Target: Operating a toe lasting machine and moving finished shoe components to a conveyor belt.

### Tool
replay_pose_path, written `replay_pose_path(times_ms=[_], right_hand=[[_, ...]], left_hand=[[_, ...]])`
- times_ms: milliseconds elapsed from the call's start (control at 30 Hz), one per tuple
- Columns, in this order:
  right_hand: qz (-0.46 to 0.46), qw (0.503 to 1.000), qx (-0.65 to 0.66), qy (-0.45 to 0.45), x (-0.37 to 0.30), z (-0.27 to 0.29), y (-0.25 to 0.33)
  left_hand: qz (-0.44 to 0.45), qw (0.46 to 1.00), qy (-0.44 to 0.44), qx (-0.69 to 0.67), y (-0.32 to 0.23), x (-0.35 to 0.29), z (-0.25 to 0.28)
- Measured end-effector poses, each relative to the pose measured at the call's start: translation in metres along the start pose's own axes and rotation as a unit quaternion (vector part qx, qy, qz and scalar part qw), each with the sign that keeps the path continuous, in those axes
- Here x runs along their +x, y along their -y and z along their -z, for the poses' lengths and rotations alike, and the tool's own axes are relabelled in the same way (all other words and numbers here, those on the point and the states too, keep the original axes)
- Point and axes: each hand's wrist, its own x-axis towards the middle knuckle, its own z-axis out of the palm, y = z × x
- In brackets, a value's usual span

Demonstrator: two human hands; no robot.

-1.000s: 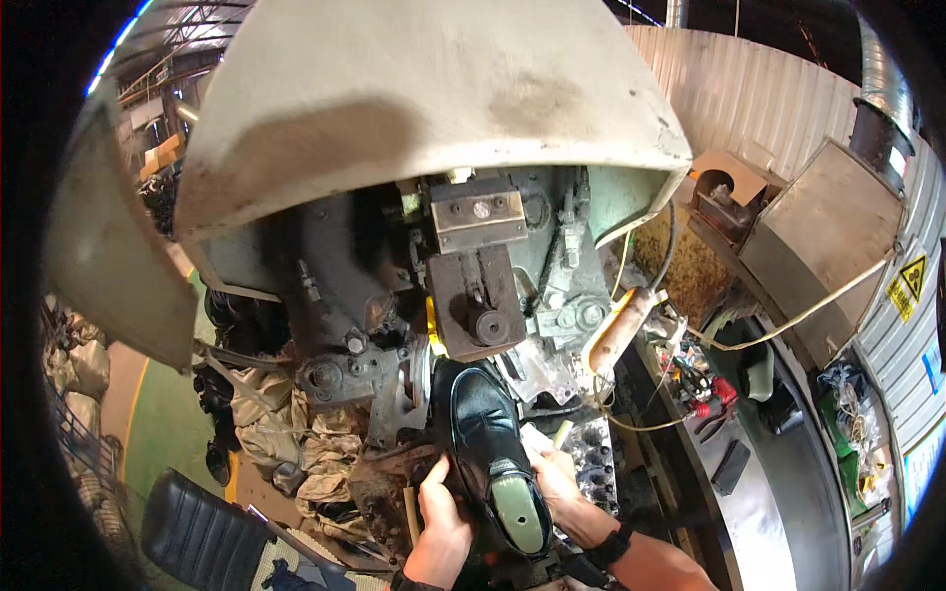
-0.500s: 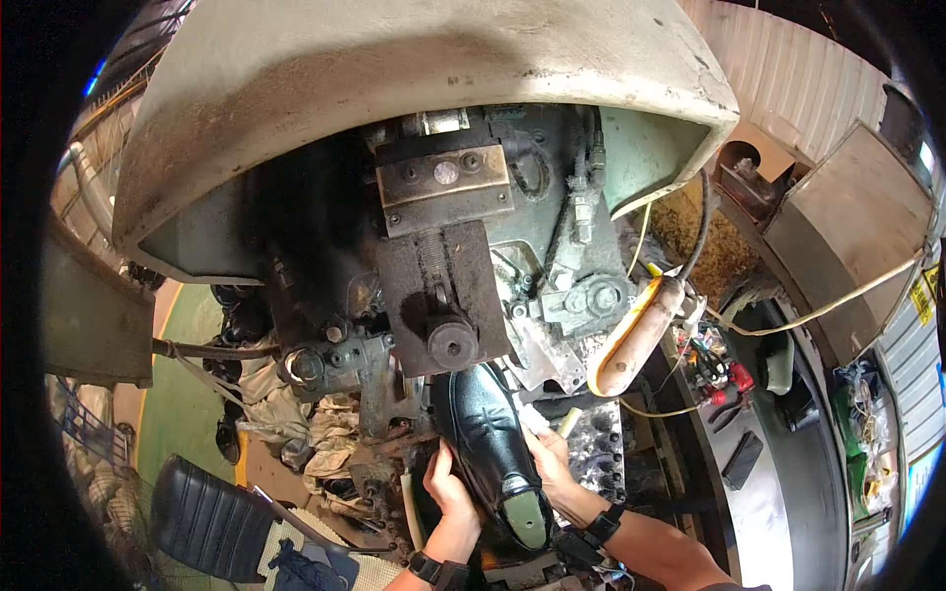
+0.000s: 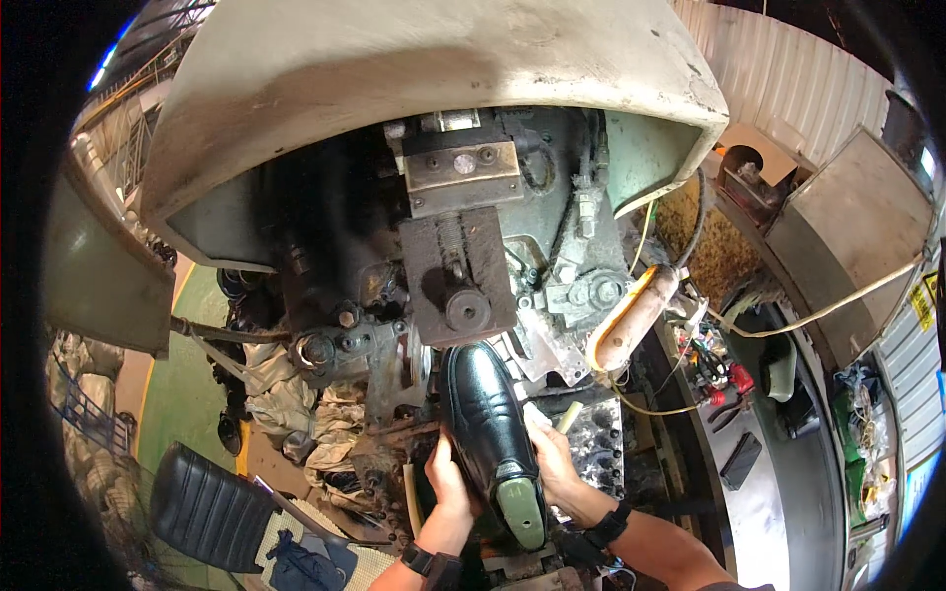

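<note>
A black leather shoe point(image 3: 485, 409) on a green last point(image 3: 520, 507) lies lengthwise in front of me, its toe pointing away under the press head point(image 3: 461, 281) of the machine. Along its left side, my left hand point(image 3: 449, 483) is closed around the lower part of the shoe. On the other side my right hand point(image 3: 554, 461) grips it too, with something white at the fingertips, perhaps a glove tip or cloth. The undersides of shoe and fingers are hidden. Whether the toe touches the machine I cannot tell.
A worn lamp-like fixture point(image 3: 636, 320) hangs right of the shoe. Farther right, a bench point(image 3: 764, 522) holds a dark phone point(image 3: 741, 461) and pliers point(image 3: 731, 409). A black chair point(image 3: 212, 507) stands at lower left, near cloth bundles point(image 3: 281, 404). The machine's pale hood point(image 3: 424, 59) overhangs everything.
The shoe has straightened slightly, its toe sitting a little farther away in the picture. Both hands keep their hold. The whole view has shifted slightly.
</note>
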Motion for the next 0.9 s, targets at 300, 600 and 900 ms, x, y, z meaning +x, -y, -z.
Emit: replay_pose_path(times_ms=[300,600,900], right_hand=[[0.019,0.972,-0.198,-0.123,-0.054,0.205,0.076],[-0.109,0.891,-0.135,-0.419,-0.141,0.383,0.009],[-0.203,0.862,0.014,-0.465,-0.21,0.466,-0.029]], left_hand=[[-0.196,0.845,-0.272,0.416,-0.063,0.008,0.292],[0.096,0.846,-0.258,0.456,0.049,0.002,0.408],[-0.024,0.813,-0.349,0.465,0.002,-0.038,0.349]])
